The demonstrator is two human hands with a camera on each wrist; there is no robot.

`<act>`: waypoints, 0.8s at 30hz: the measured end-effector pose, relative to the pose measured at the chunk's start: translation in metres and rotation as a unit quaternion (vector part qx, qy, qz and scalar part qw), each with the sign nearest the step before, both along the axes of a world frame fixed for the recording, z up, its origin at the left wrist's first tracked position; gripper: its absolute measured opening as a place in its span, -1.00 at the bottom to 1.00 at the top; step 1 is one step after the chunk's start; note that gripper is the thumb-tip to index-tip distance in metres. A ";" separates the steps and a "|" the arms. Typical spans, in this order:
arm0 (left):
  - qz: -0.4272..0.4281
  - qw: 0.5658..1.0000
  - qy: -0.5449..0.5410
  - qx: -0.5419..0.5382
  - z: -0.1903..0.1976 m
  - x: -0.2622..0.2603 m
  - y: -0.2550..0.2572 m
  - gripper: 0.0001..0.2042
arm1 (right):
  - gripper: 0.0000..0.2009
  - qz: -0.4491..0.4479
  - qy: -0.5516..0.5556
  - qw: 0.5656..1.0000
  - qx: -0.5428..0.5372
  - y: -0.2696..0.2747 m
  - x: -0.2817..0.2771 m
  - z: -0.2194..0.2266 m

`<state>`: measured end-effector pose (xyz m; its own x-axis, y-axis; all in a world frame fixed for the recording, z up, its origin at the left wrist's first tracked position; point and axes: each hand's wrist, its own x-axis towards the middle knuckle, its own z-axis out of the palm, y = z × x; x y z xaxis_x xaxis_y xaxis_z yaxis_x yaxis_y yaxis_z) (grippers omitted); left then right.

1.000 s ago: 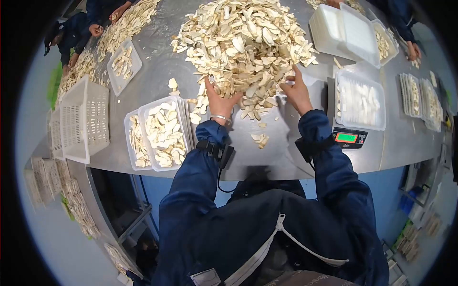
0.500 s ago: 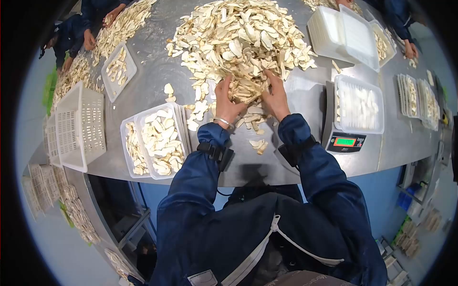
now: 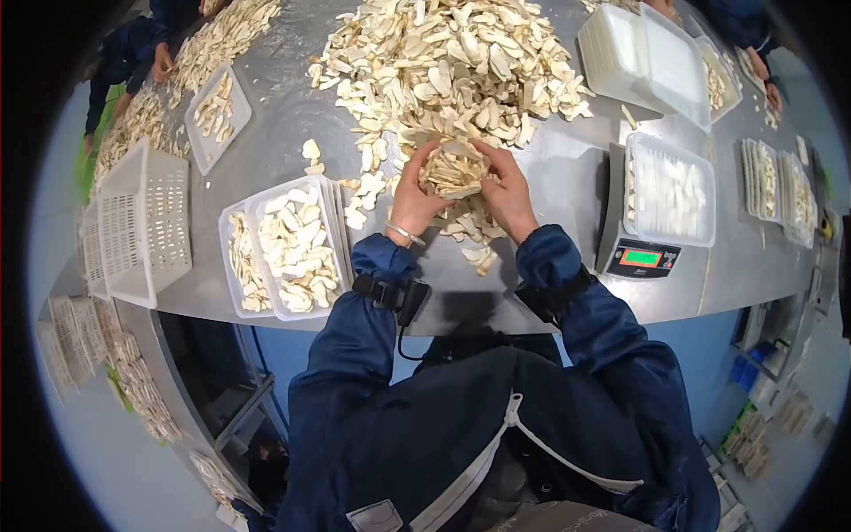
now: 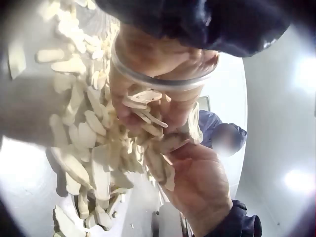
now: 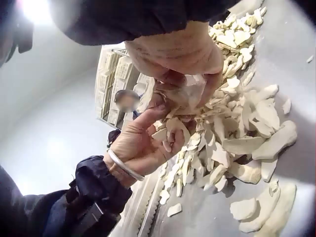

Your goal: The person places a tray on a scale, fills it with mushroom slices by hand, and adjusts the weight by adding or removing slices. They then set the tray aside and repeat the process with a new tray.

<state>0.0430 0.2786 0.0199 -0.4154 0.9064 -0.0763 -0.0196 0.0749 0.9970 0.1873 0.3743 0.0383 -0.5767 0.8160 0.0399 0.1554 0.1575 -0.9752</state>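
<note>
Between them, my left hand (image 3: 415, 197) and right hand (image 3: 509, 193) hold a bunch of pale mushroom slices (image 3: 454, 168), cupped from both sides just in front of a big heap of the same slices (image 3: 443, 62). In the left wrist view, several slices (image 4: 148, 111) poke out between the curled fingers, and the other hand (image 4: 200, 185) faces from below. The right wrist view shows my left hand (image 5: 140, 145), with a bangle at its wrist, bearing slices against its fingers. Loose slices (image 3: 474, 222) lie on the metal table under the hands.
Slice-filled clear trays (image 3: 301, 248) stand on the left, near white perforated baskets (image 3: 146, 222). At right, a tray of slices (image 3: 671, 191) sits on a digital scale (image 3: 640, 259). Stacked empty trays (image 3: 620, 58) are behind it. Other people work at the table's far corners.
My hands were spread apart at the front of the heap. They have closed together around a bunch of slices and drawn it toward me, off the heap's front.
</note>
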 end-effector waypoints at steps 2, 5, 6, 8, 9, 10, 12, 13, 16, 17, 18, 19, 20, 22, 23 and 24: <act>0.027 0.999 0.023 -0.023 0.008 0.004 -0.004 -0.18 | -0.46 0.002 -0.010 0.999 0.031 -0.003 0.001 0.009; 0.054 0.998 0.013 -0.012 0.013 0.005 -0.005 -0.21 | -0.46 0.001 0.038 0.999 -0.004 -0.004 -0.001 -0.001; 0.057 0.998 0.010 -0.010 0.015 0.005 -0.005 -0.21 | -0.47 0.002 0.043 0.999 -0.009 -0.005 -0.001 0.002; 0.060 0.998 0.003 -0.007 0.020 0.009 -0.003 -0.21 | -0.49 0.003 0.054 0.998 -0.021 -0.005 0.003 0.010; 0.066 0.998 0.004 -0.011 0.029 0.013 -0.002 -0.23 | -0.51 0.004 0.073 0.997 -0.033 -0.005 0.004 0.012; 0.066 0.998 -0.004 -0.004 0.038 0.017 -0.001 -0.24 | -0.51 0.002 0.092 0.994 -0.051 -0.005 0.006 0.018; 0.051 0.998 -0.029 0.015 0.055 0.026 0.009 -0.26 | -0.51 -0.014 0.126 0.989 -0.077 0.000 0.016 0.031; 0.050 0.999 -0.005 0.016 0.066 0.033 0.015 -0.27 | -0.49 -0.021 0.112 0.992 -0.049 0.004 0.024 0.036; 0.030 0.999 -0.014 0.035 0.100 0.062 0.043 -0.27 | -0.47 -0.041 0.117 0.991 -0.041 0.027 0.055 0.065; 0.021 0.997 0.079 0.017 0.114 0.072 0.055 -0.26 | -0.47 -0.054 0.141 0.987 -0.050 0.036 0.069 0.073; 0.011 0.993 0.112 0.039 0.119 0.084 0.070 -0.25 | -0.48 -0.065 0.166 0.982 -0.058 0.045 0.083 0.082; -0.006 0.994 0.086 0.061 0.123 0.099 0.086 -0.26 | -0.49 -0.077 0.162 0.981 -0.068 0.055 0.100 0.095; -0.022 0.994 0.061 0.084 0.127 0.117 0.101 -0.27 | -0.52 -0.072 0.184 0.978 -0.064 0.072 0.119 0.090; -0.030 0.994 0.068 0.081 0.134 0.156 0.132 -0.27 | -0.53 -0.097 0.214 0.966 -0.106 0.094 0.158 0.105; -0.034 0.992 0.091 0.085 0.134 0.175 0.148 -0.26 | -0.53 -0.101 0.208 0.969 -0.085 0.109 0.179 0.103; -0.038 0.990 0.094 0.097 0.131 0.194 0.162 -0.26 | -0.53 -0.104 0.202 0.972 -0.064 0.124 0.200 0.099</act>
